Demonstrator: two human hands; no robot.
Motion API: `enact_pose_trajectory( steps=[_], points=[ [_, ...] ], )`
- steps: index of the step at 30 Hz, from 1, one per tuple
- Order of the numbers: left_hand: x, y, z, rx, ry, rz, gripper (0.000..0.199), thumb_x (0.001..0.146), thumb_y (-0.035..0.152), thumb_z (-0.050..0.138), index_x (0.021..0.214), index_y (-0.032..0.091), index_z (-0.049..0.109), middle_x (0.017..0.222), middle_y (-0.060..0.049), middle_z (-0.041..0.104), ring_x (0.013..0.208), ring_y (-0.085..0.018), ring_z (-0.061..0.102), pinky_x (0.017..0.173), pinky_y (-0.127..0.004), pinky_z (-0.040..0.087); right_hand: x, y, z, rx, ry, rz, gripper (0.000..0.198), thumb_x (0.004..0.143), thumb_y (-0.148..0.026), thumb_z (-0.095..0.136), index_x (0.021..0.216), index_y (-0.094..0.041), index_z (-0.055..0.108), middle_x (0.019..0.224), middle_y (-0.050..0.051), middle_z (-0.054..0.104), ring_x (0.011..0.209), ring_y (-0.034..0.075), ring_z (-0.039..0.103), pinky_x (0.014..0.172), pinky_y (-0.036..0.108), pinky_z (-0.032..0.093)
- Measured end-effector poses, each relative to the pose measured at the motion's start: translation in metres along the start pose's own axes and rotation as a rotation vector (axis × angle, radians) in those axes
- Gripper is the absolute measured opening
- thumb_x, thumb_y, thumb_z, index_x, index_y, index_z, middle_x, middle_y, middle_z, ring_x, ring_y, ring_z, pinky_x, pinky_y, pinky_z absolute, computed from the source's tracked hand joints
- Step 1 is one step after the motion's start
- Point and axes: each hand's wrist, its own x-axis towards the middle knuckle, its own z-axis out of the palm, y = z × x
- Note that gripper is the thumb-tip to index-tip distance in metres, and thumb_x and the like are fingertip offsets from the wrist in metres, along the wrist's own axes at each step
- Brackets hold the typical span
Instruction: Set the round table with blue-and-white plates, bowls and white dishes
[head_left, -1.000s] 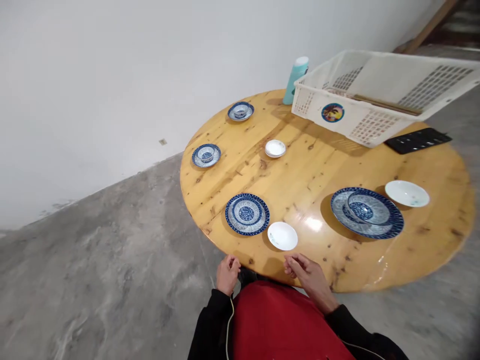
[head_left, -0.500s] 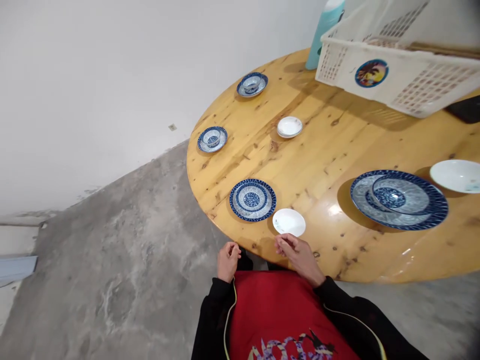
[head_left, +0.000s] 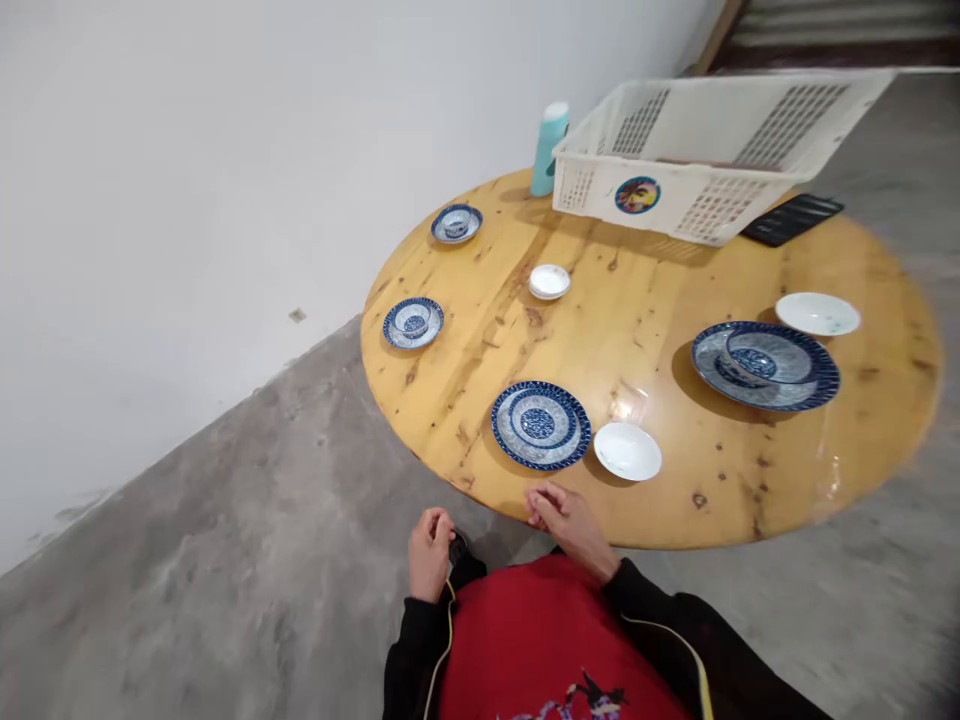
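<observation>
Plate (head_left: 501, 430), blue-patterned, lies on the table (head_left: 465, 430) just beyond the right hand's fingertips, with a white bowl (head_left: 628, 452) a little farther off to their right, close by the plate. Judgement on handling: shifting either dish well would call for spreading the fingers first, taking the rim low from the near side, and keeping knuckles off the neighbouring dish. Right hand (head_left: 568, 523) is loosely curled by the table edge, nothing seen in its grasp, table contact unclear; left hand (head_left: 430, 555), curled nearly closed with no object visible, hangs clear of the edge, over the floor.
</observation>
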Motion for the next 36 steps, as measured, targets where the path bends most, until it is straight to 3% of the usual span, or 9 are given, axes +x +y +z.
enact_pose_trajectory(
  steps=[5,10,18,26,31,36],
  points=[
    [0.027,-0.019,-0.075,0.030,-0.014,0.012,0.039,0.083,0.058,0.052,0.084,0.020,0.064,0.079,-0.005,0.070,0.073,-0.020,0.068,0.073,-0.032,0.051,-0.006,-0.015,0.091,0.032,-0.051,-0.002,0.036,0.079,-0.058,0.053,0.078,-0.023,0.061,0.073,0.005,0.069,0.061,0.019,0.066,0.059,0.031,0.051],
    [0.059,-0.019,-0.108,0.016,-0.081,0.044,0.034,0.082,0.054,0.055,0.083,0.021,0.063,0.078,-0.004,0.070,0.072,-0.019,0.069,0.074,-0.032,0.052,-0.006,-0.024,0.125,0.004,-0.002,0.022,0.036,0.078,-0.056,0.053,0.080,-0.022,0.063,0.072,0.004,0.069,0.060,0.018,0.066,0.058,0.030,0.049],
    [0.112,0.010,-0.108,-0.016,-0.225,0.086,0.032,0.088,0.050,0.055,0.089,0.020,0.065,0.083,-0.005,0.074,0.074,-0.017,0.070,0.075,-0.029,0.052,0.014,-0.034,0.152,0.051,0.127,0.077,0.038,0.077,-0.058,0.056,0.081,-0.021,0.063,0.072,0.004,0.069,0.058,0.018,0.066,0.058,0.030,0.050],
    [0.206,0.050,-0.114,0.063,-0.295,0.106,0.026,0.089,0.043,0.058,0.090,0.019,0.066,0.083,-0.006,0.075,0.072,-0.016,0.071,0.073,-0.028,0.054,0.084,-0.049,0.177,0.138,0.143,0.125,0.042,0.078,-0.064,0.056,0.076,-0.022,0.060,0.072,0.005,0.070,0.059,0.018,0.065,0.056,0.030,0.048],
    [0.264,0.087,-0.124,0.105,-0.345,0.137,0.031,0.086,0.049,0.061,0.088,0.018,0.065,0.081,-0.006,0.075,0.071,-0.016,0.070,0.071,-0.027,0.054,0.127,-0.073,0.187,0.166,0.193,0.078,0.037,0.084,-0.057,0.052,0.074,-0.022,0.059,0.068,0.004,0.067,0.060,0.018,0.063,0.059,0.029,0.047],
    [0.302,0.104,-0.119,0.063,-0.318,0.111,0.040,0.082,0.056,0.066,0.091,0.017,0.066,0.081,-0.006,0.076,0.070,-0.015,0.070,0.068,-0.026,0.054,0.155,-0.082,0.190,0.105,0.197,0.054,0.025,0.086,-0.043,0.051,0.076,-0.022,0.061,0.067,0.002,0.068,0.061,0.016,0.062,0.060,0.028,0.045]
  ],
)
